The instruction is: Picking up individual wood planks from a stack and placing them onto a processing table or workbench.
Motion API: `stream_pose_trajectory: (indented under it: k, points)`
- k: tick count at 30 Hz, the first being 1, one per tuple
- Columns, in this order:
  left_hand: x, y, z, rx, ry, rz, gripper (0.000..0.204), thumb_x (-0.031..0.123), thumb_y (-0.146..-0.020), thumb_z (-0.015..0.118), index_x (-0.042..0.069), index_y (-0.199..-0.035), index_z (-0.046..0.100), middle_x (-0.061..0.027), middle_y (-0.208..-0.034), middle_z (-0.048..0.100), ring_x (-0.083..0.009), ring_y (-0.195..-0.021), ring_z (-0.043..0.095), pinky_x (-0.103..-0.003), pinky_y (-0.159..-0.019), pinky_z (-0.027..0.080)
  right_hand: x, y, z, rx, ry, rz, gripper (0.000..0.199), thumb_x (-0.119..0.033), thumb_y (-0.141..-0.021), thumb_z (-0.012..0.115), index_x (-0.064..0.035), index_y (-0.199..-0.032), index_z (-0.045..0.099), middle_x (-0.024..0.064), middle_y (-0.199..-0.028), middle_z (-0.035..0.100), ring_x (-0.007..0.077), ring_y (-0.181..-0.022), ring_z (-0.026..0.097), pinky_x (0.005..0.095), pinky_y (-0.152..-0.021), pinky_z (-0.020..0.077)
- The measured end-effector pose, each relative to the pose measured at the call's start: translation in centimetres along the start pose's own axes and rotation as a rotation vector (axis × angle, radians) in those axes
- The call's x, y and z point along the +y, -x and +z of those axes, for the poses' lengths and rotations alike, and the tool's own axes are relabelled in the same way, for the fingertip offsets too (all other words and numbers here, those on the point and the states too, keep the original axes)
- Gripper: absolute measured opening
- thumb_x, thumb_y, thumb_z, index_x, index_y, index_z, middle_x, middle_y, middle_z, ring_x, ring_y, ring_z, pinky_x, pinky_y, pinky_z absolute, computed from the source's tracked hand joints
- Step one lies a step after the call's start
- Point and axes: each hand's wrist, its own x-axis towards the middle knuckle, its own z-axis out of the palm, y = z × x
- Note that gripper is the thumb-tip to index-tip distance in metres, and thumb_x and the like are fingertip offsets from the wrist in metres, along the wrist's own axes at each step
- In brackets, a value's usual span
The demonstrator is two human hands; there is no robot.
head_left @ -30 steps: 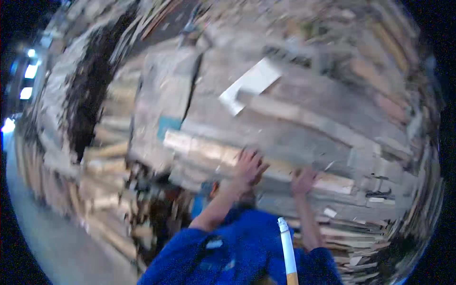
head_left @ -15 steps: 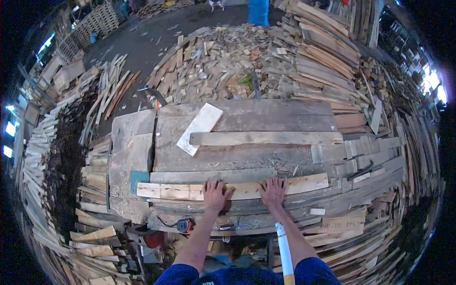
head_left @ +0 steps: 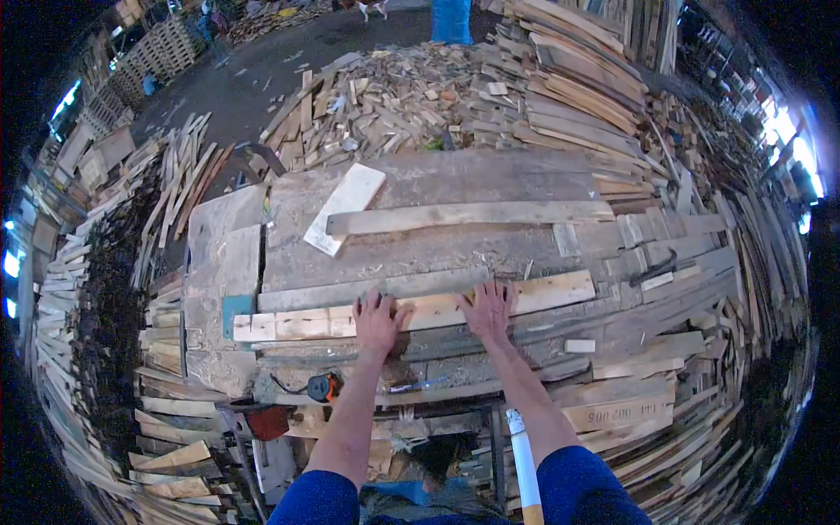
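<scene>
"Both grips, the left hand and the right hand, lie across the pale plank, fingers spread toward its far edge and thumbs turned inward. Whether the fingertips hook over that edge and clamp it, I cannot tell."

"Where is the plank, then?"

"It crosses the table beneath both hands. A grey board lies just beyond the plank, a teal sheet shows at its left end, and an orange-and-black tape measure rests on the body side of its left half. Farther beyond the plank, a long weathered board overlaps a whitish board."

"How would you steady it well?"

"I'd press evenly through both palms. The hands sit nearer the plank's middle than its ends, so spreading them wider would probably resist twisting better. I'd also keep the fingertips clear of the gap beside the grey board; a sideways shove could pinch them."

"Has anything changed from half a second ago?"

"Mainly the viewpoint. Everything around the plank sits a little higher and farther left in view, and the plank's right end slants up slightly more. Both hands keep about the same spots along the plank, and its left end still overlaps the teal sheet, so I see no clear slide."
</scene>
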Motion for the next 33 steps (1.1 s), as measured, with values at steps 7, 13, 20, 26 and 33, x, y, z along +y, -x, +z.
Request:
stream_pose_trajectory:
  k: [7,13,20,26,33]
  points:
    - [-0.8,-0.4,0.8,0.055,-0.025,0.045,0.048,0.056,-0.09,0.063,0.013,-0.111,0.069,-0.0135,-0.123,0.058,-0.0322,-0.122,0.051,-0.053,-0.114,0.03,-0.2,-0.5,0.6,0.14,-0.039,-0.016,0.048,-0.053,-0.085,0.068,-0.0058,-0.092,0.066,0.0174,-0.106,0.063,0.0363,-0.109,0.056,0.0565,-0.114,0.028]
    - [-2.5,-1.3,2.1,0.152,0.069,0.128,0.05,0.055,-0.09,0.065,0.012,-0.116,0.071,-0.0179,-0.129,0.06,-0.04,-0.123,0.05,-0.054,-0.106,0.039,1.5,-1.4,2.2,-0.188,0.2,-0.214,0.025,-0.033,-0.096,0.057,-0.0166,-0.102,0.075,0.0133,-0.109,0.067,0.0318,-0.111,0.06,0.052,-0.102,0.0417]
    - [-1.5,0.8,0.9,0.142,0.052,0.074,0.06,0.065,-0.09,0.057,0.008,-0.102,0.071,-0.0169,-0.122,0.061,-0.038,-0.122,0.052,-0.055,-0.111,0.03,0.5,0.4,3.0,0.155,0.066,-0.04,0.051,-0.055,-0.09,0.065,-0.0058,-0.102,0.069,0.018,-0.107,0.066,0.0362,-0.11,0.059,0.0474,-0.098,0.0428]
    - [-0.6,1.2,0.9,0.072,0.051,0.085,0.056,0.062,-0.092,0.056,0.009,-0.104,0.071,-0.0164,-0.121,0.064,-0.0363,-0.12,0.055,-0.054,-0.111,0.03,2.7,0.9,2.8,-0.083,0.015,0.026,0.051,-0.059,-0.093,0.058,-0.0121,-0.11,0.07,0.0158,-0.117,0.066,0.0362,-0.115,0.059,0.0528,-0.105,0.0385]
    - [-2.3,1.7,1.7,0.162,0.034,0.051,0.054,0.06,-0.091,0.058,0.008,-0.098,0.07,-0.0127,-0.11,0.062,-0.033,-0.119,0.052,-0.054,-0.113,0.029,-0.7,0.8,1.9,-0.063,0.027,0.027,0.05,-0.053,-0.09,0.064,-0.0063,-0.108,0.068,0.0164,-0.119,0.064,0.0351,-0.119,0.054,0.0522,-0.113,0.0302]
